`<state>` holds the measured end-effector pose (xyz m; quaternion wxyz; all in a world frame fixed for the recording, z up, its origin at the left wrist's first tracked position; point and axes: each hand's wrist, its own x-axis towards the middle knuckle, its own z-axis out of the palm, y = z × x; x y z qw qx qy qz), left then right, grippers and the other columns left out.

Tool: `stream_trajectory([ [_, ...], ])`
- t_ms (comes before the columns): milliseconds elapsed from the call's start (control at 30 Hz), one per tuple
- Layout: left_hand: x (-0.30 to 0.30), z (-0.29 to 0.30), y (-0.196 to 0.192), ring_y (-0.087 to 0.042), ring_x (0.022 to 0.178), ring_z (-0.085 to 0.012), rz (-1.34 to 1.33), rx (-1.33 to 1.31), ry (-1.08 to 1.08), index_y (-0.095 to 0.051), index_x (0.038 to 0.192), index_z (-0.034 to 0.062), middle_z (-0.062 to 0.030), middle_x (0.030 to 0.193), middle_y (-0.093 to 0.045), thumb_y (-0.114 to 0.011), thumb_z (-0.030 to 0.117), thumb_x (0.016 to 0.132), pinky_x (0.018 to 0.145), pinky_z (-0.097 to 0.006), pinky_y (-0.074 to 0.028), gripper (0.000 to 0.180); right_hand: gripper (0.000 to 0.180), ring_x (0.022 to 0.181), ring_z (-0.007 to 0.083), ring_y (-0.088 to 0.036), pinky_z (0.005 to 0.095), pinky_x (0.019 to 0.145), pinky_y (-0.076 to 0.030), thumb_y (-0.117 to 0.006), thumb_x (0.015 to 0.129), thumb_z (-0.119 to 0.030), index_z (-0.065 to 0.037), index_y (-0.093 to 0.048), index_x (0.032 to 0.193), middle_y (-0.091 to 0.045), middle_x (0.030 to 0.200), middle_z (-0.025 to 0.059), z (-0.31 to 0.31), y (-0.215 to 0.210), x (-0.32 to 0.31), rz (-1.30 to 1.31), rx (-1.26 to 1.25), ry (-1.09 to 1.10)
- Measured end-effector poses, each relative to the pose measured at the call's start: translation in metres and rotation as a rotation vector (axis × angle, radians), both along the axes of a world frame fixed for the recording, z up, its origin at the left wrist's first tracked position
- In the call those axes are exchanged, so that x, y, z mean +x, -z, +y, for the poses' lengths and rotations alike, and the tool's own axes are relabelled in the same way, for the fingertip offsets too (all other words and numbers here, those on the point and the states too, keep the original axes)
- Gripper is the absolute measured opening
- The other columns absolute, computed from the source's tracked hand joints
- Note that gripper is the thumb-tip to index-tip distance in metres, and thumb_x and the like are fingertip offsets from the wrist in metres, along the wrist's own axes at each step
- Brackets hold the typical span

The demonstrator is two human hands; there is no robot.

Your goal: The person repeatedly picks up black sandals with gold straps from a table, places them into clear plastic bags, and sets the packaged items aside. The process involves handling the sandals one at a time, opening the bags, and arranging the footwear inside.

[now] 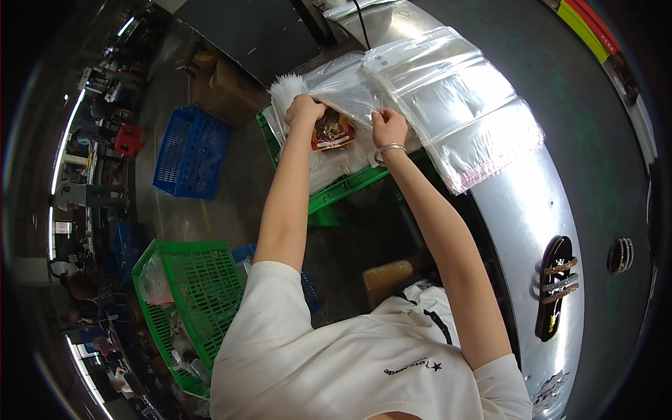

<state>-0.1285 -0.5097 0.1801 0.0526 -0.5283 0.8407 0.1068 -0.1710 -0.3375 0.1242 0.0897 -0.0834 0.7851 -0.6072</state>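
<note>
My left hand is closed on the edge of a clear plastic bag, beside a fringe of bunched plastic edges. My right hand, with a bangle at its wrist, pinches the same clear film on its other side. Between and below the hands shows a red and yellow printed package; whether it lies inside the bag or under it I cannot tell. More clear plastic fills the green crate beneath my hands. To the right, a stack of flat clear bags lies over the metal table edge.
A shiny curved metal ledge borders a dark conveyor-like surface. A black card with banded pieces lies on the ledge. A blue crate, a cardboard box and another green crate stand on the left. People work far left.
</note>
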Motion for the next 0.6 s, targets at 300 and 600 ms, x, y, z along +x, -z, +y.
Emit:
stream_trajectory([
  [300, 0.014, -0.017, 0.0, -0.058, 0.108, -0.0324, 0.05, -0.049, 0.123, -0.059, 0.111, -0.0024, -0.0199, 0.118, -0.058, -0.071, 0.03, 0.071, 0.088, -0.038, -0.049, 0.053, 0.021, 0.082, 0.0345, -0.063, 0.039, 0.076, -0.049, -0.063, 0.08, -0.017, 0.0, -0.066, 0.092, -0.066, 0.084, 0.0191, -0.001, 0.0, 0.008, 0.055, 0.021, -0.03],
  [600, 0.019, 0.032, -0.036, -0.06, 0.099, -0.0322, 0.856, 0.03, 0.731, -0.064, 0.102, 0.0048, -0.0162, 0.104, -0.064, -0.067, 0.018, 0.076, 0.086, -0.037, -0.046, 0.029, 0.021, 0.085, 0.029, -0.056, 0.0391, 0.076, -0.043, -0.071, 0.07, -0.015, -0.007, -0.06, 0.086, -0.061, 0.086, 0.0093, 0.025, 0.001, 0.027, 0.532, 0.026, -0.307],
])
